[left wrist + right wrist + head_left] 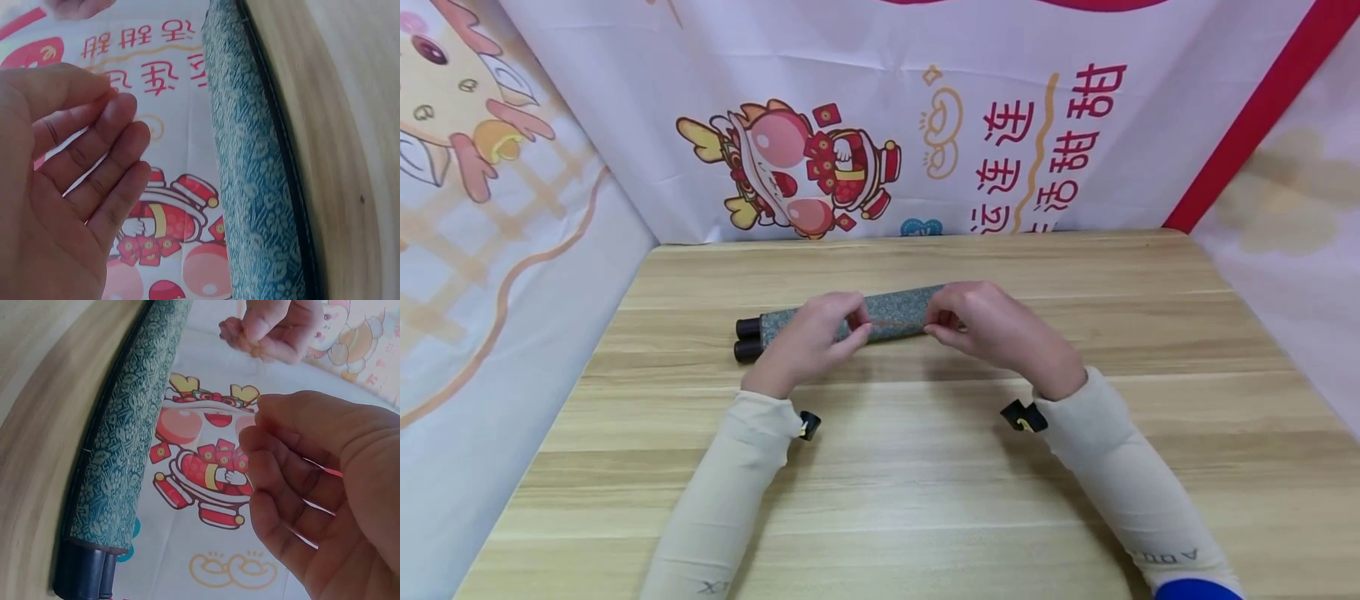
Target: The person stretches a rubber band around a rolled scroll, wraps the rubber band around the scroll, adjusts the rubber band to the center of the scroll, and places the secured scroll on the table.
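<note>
A rolled scroll (898,305) with a blue-green leafy pattern lies crosswise on the pale wooden worktop (917,500), towards the back, its right end set slightly farther off than its left. Two black knobs (747,328) stick out side by side at the left end, and in the right wrist view another dark pair (81,572) shows at the other end. The left hand (808,337) is in front of the left half of the scroll, thumb and forefinger tips pressed together; the right hand (992,325) is by the right end in the same way, tips together — and between the two pinches a thin brown string (897,323) runs across in front of the scroll. The other fingers of both hands are loosely bent. Cream sleeves (722,492) cover the forearms, and a small black device (1024,415) sits at each wrist. Behind the worktop hangs a white cloth (610,83), printed with a cartoon figure (790,171) lying sideways and red writing (1007,150) to the right of it
</note>
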`<state>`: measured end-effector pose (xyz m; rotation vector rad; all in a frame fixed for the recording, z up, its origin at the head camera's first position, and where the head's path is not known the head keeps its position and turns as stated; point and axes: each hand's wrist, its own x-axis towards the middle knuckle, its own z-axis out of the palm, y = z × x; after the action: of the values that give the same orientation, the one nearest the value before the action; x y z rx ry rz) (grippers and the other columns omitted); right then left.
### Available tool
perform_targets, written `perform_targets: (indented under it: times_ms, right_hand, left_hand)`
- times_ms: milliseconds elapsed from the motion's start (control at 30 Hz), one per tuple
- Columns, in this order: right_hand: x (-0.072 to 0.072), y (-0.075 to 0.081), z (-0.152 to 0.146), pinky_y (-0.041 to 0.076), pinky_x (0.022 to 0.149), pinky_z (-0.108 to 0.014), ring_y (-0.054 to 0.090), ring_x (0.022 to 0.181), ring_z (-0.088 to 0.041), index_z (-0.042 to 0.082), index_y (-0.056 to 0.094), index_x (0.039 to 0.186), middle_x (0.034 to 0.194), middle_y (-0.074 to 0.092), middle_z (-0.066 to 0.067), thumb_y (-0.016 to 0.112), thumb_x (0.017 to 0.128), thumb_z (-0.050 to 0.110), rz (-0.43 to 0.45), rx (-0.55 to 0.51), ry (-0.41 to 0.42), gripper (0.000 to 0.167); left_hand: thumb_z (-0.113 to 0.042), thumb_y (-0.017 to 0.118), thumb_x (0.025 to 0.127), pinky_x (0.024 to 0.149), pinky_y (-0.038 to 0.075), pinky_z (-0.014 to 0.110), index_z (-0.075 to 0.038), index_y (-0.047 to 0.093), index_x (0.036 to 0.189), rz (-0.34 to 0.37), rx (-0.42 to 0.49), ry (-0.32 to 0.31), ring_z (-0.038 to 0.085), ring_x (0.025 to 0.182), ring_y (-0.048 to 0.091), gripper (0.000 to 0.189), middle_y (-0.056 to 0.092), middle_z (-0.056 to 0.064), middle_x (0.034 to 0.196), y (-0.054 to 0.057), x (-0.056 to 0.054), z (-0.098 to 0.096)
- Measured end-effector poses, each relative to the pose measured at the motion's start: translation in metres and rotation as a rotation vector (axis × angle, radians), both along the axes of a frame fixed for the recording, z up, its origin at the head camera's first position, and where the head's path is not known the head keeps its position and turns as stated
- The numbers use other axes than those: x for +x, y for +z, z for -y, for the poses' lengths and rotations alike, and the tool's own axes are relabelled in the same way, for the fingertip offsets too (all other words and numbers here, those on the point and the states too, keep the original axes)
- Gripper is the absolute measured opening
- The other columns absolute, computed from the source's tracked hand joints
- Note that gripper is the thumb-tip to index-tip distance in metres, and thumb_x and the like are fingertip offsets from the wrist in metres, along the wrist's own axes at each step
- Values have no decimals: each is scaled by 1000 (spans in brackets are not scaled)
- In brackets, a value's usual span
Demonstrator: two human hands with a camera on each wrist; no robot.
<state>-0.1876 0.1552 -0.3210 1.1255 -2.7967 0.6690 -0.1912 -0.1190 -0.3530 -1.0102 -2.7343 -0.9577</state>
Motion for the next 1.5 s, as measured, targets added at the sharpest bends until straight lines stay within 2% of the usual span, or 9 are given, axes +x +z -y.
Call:
perform_targets:
  times_ms: [233, 400, 767, 1033, 1333, 1500]
  right_hand:
    - [1, -3, 4, 63, 76, -33, 68, 81, -9, 10, 79, 96, 91, 76, 1, 80, 95, 15, -20, 4, 29, 5]
    - [4, -5, 10, 61, 76, -30, 67, 82, -8, 9, 80, 97, 92, 77, 1, 79, 95, 15, -30, 19, 54, 6]
    - [9, -8, 18, 60, 76, -27, 69, 83, -8, 10, 81, 102, 96, 78, 0, 78, 96, 15, -69, 22, 76, 8]
    - [10, -9, 20, 62, 79, -28, 71, 85, -9, 10, 81, 102, 97, 79, -1, 79, 95, 12, -99, 7, 90, 8]
    - [10, -12, 23, 63, 84, -28, 74, 91, -11, 10, 82, 105, 100, 80, -1, 79, 95, 11, -81, 13, 98, 11]
    - [10, -12, 23, 63, 82, -27, 73, 88, -11, 10, 82, 104, 98, 80, -1, 80, 94, 9, -78, 9, 93, 10]
  left_hand:
    - [-15, 66, 104, 83, 60, 37, -16, 70, 99, 1, -9, -46, 11, 88, 67, 6, 74, -3, 97, -4, 1, -9]
    - [-13, 66, 103, 85, 60, 35, -15, 70, 99, 2, -15, -66, 10, 89, 67, 6, 74, -2, 97, -5, 3, -14]
    - [-16, 67, 104, 86, 60, 35, -14, 71, 102, -16, -51, -68, 11, 91, 67, 5, 73, -2, 98, -2, 8, -23]
    - [-18, 68, 104, 84, 58, 30, -14, 70, 102, -24, -75, -83, 9, 90, 66, 5, 72, -3, 97, -3, 10, -27]
    - [-18, 69, 103, 86, 58, 29, -14, 69, 103, -16, -108, -78, 11, 92, 65, 4, 71, -3, 98, -3, 12, -30]
    - [-18, 69, 103, 86, 58, 29, -14, 69, 103, -17, -112, -77, 11, 91, 65, 3, 71, -2, 98, -4, 12, -31]
